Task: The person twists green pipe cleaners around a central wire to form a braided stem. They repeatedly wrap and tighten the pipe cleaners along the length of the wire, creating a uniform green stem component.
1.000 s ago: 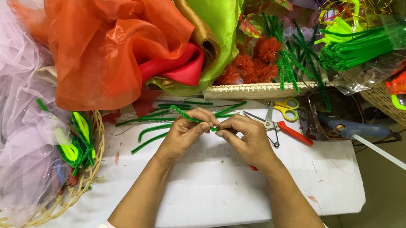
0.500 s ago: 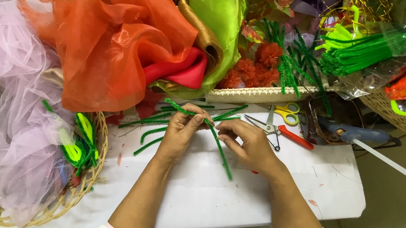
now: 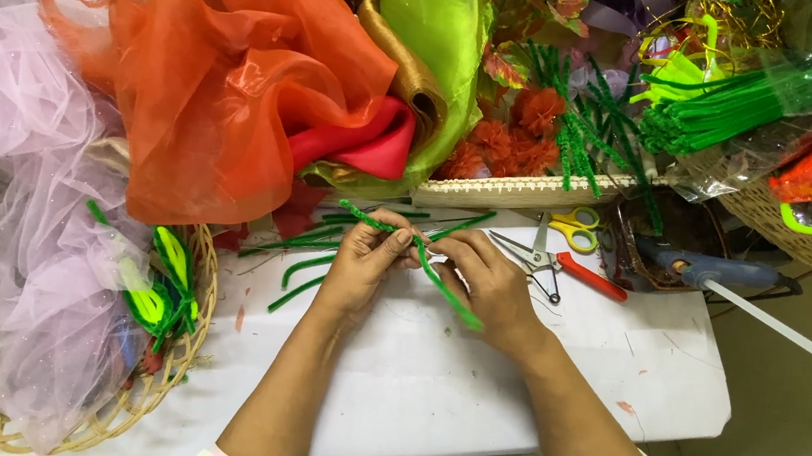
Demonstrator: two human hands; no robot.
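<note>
Where hands (image 3: 427, 265) meet, fuzzy green pipe cleaner (image 3: 441, 280)

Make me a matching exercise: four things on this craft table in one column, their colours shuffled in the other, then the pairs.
Things:
1. pipe cleaner held in both hands
2. scissors handles
3. large sheer fabric
4. netting over the wicker basket

Colours:
A. orange
B. pale lilac
C. green
D. yellow

Pairs: 1-C, 2-D, 3-A, 4-B

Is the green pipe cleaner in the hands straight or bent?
Bent. The green pipe cleaner kinks between the left hand and right hand, one end pointing up-left, the other down-right.
</note>
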